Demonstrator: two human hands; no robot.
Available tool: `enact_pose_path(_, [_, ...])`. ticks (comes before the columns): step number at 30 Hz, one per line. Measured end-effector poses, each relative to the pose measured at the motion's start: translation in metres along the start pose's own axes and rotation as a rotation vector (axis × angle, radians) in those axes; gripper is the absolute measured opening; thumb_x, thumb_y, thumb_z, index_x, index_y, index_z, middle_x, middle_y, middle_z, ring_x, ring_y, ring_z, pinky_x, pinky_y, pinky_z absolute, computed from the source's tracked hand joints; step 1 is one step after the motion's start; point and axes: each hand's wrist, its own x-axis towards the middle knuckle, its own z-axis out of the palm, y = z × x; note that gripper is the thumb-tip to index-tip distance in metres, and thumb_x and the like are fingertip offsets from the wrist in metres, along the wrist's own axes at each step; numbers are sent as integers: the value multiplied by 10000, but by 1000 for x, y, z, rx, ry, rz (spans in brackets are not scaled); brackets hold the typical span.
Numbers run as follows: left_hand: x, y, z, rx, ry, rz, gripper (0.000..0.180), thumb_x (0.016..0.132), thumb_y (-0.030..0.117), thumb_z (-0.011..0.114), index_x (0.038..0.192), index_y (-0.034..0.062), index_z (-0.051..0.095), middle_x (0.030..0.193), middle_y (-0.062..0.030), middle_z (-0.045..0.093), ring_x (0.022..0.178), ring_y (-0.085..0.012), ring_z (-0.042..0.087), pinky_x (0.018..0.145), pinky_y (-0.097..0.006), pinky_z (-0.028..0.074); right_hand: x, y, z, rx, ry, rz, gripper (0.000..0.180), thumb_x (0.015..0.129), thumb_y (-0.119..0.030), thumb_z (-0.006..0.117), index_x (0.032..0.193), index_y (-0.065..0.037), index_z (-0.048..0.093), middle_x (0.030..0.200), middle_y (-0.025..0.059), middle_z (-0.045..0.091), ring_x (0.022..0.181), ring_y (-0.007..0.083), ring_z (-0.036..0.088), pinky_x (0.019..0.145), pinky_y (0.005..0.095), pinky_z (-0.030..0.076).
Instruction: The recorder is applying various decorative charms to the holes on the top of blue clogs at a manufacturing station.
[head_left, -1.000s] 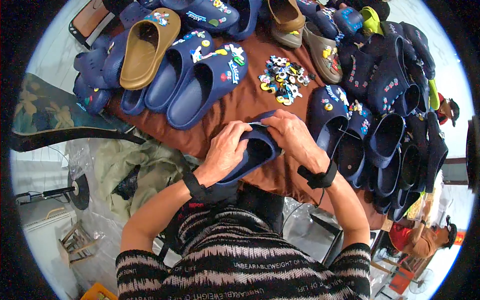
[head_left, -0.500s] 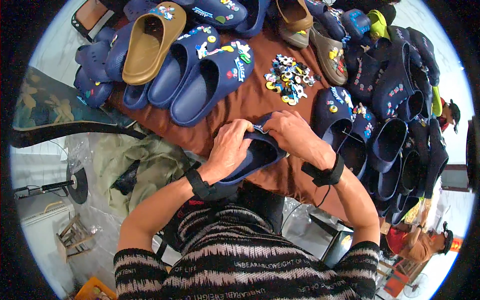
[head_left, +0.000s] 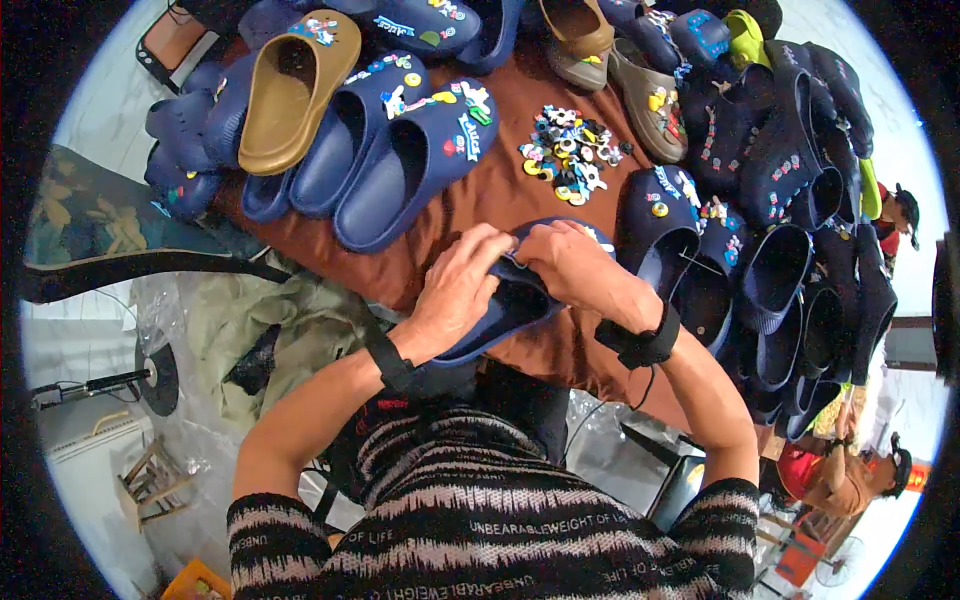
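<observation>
Left hand (head_left: 458,290) and right hand (head_left: 580,268) are pinching the rim of a rounded navy-blue foam clog (head_left: 505,322), by the brown-cloth-covered desk's (head_left: 408,268) near edge; uneven pulling might be inviting a slip.

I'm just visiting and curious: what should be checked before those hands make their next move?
1. Left hand steadying the blue shoe: ok, it grips the near side.
2. Right hand on the same shoe: ok, its fingers meet the left hand's at the upper.
3. Anything pinched there properly seated: cannot tell, the fingers cover it.
4. Loose charms nearby: ok, piled on the brown cloth beyond the hands.
5. Right wristband clear of the shoe's opening: ok.
</observation>
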Motion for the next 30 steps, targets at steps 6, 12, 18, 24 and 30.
enact_pose_path(6, [-4,-12,3,-47,-12,1,307,847,-12,657,1150,28,621,1209,-153,603,1154,-367,590,977,-438,486,1,0,-3,152,48,64,235,839,-59,613,1039,-80,733,989,178,694,979,392,651,864,488,519])
enact_pose_path(12, [-4,-10,2,-98,-16,-71,433,846,-16,664,1262,17,552,1210,-175,612,1151,-352,605,1008,-417,480,-1,3,-15,123,-37,9,231,851,-59,596,1029,-82,740,991,180,693,1005,383,651,905,501,502])
enact_pose_path(18, [-1,-10,3,-165,-29,-176,592,804,-67,627,1362,34,457,1260,-181,582,1198,-332,579,1058,-411,447,2,-9,-20,-8,-141,8,271,822,-43,576,1024,-97,750,998,166,696,1012,381,651,910,508,496])
enact_pose_path(24, [1,-10,-1,-78,-94,-127,563,794,-60,556,1347,13,473,1298,-184,552,1244,-333,545,1089,-419,415,17,-10,-6,-83,-211,23,248,815,-73,586,1001,-74,749,998,179,701,979,392,659,870,514,513])
enact_pose_path(30, [-4,-8,-6,-259,-11,-111,443,903,71,547,1335,-11,498,1296,-172,558,1243,-298,544,1081,-399,407,2,-6,-19,275,16,45,208,872,-183,643,998,-40,727,973,191,708,984,406,653,868,494,517])
